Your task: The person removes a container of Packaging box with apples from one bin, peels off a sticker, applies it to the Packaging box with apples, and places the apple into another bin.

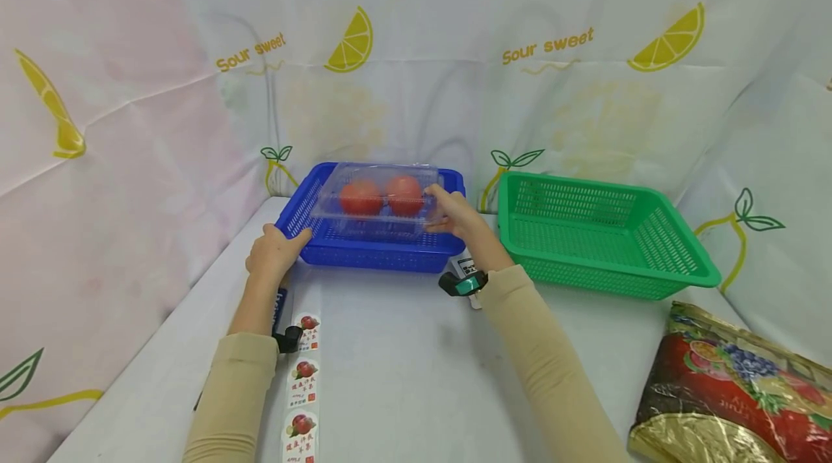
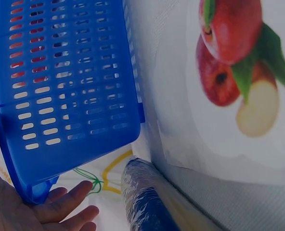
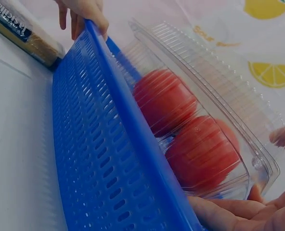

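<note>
My left hand (image 1: 273, 253) grips the blue plastic basket (image 1: 377, 259) at its front left corner, with the thumb over the rim. In that basket is a clear plastic box (image 1: 330, 196) with two round red fruits (image 3: 202, 153) inside. The box sits tilted, its upper edge above the basket's far rim. My right hand (image 1: 458, 216) holds the box by its right end, thumb on the upper side and fingers lower down. In the left wrist view, the left fingers (image 2: 68, 204) show below the basket's rim.
A green basket (image 1: 591, 271) stands to the right. Nearer lies a shiny bag with fruit pictures (image 1: 728, 383). A strip of apple stickers (image 1: 302, 383) and a packet with dark blue print (image 3: 22, 29) lie front left. A white printed item (image 1: 464, 268) lies partly hidden by the right wrist.
</note>
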### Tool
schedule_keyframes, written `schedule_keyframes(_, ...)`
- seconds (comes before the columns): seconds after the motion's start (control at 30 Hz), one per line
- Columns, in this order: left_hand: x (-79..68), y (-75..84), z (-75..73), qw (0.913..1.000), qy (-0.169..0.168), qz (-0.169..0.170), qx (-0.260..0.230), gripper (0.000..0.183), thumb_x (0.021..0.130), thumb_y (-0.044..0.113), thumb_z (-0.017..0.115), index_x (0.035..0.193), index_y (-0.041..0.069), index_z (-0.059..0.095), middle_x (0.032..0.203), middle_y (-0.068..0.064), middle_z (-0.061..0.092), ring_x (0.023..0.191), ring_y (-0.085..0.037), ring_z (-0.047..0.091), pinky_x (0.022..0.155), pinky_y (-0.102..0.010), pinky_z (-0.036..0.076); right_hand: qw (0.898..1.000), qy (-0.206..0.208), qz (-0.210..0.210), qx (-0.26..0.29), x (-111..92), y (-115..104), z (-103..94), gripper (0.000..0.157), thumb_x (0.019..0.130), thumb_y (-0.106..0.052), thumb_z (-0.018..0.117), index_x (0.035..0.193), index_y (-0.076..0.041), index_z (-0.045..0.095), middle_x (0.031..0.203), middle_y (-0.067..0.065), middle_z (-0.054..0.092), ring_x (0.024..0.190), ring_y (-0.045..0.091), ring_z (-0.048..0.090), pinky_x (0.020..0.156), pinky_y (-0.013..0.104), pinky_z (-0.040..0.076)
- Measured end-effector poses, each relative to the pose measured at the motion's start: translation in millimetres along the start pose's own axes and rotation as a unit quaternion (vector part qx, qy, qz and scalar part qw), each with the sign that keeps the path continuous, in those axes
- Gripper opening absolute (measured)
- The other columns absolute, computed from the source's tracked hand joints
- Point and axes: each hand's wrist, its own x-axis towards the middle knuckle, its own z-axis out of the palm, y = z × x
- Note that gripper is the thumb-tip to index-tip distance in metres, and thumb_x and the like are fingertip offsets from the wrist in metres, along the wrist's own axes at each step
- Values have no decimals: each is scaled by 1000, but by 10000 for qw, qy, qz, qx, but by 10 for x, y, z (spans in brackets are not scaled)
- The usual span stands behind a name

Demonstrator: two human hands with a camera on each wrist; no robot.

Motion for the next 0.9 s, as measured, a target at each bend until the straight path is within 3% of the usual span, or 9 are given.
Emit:
schedule_keyframes(0.1, 9, 1, 12, 10000, -18, -19, 32, 96, 83, 63, 43, 136, -12, 17, 120, -37, 42, 106, -46, 45, 85, -57, 34, 10000, 22, -12, -37, -11, -5, -19, 31, 87, -30, 56, 92, -6, 36, 110, 19, 43, 81, 32, 57, 75, 41, 52)
schedule_keyframes(0.3, -9, 15, 3, 10000, 19, 15, 20, 96, 83, 63, 43, 136, -13, 17, 121, -37, 41, 108, -47, 42, 87, -58, 33, 10000, 4, -81, -41, -62, -60, -40, 34, 87, -29, 54, 103, -5, 37, 121, 22, 41, 85, 32, 56, 72, 40, 53)
schedule_keyframes(0.4, -12, 20, -7, 10000, 51, 12, 44, 96, 82, 64, 43, 135, -13, 19, 120, -37, 41, 109, -48, 41, 86, -58, 33, 10000, -5, -83, -50, -91, -90, -48, 34, 87, -29, 54, 103, -4, 37, 121, 23, 41, 87, 34, 57, 73, 40, 52)
schedule_keyframes(0.63, -3, 33, -10, 10000, 33, 12, -5, 97, 82, 63, 43, 137, -11, 15, 125, -37, 37, 112, -50, 36, 86, -60, 32, 10000, 22, -68, 50, -162, -137, -116, 55, 87, -31, 55, 129, -1, 36, 103, 20, 47, 90, 40, 58, 77, 42, 51)
schedule_keyframes(0.9, 3, 35, -25, 9997, -103, 71, 198, 106, 79, 72, 39, 138, -12, 12, 126, -38, 35, 112, -52, 34, 88, -60, 29, 9998, -78, -123, 108, -249, -160, -156, 56, 87, -32, 54, 131, -2, 37, 105, 21, 48, 87, 38, 58, 77, 41, 51)
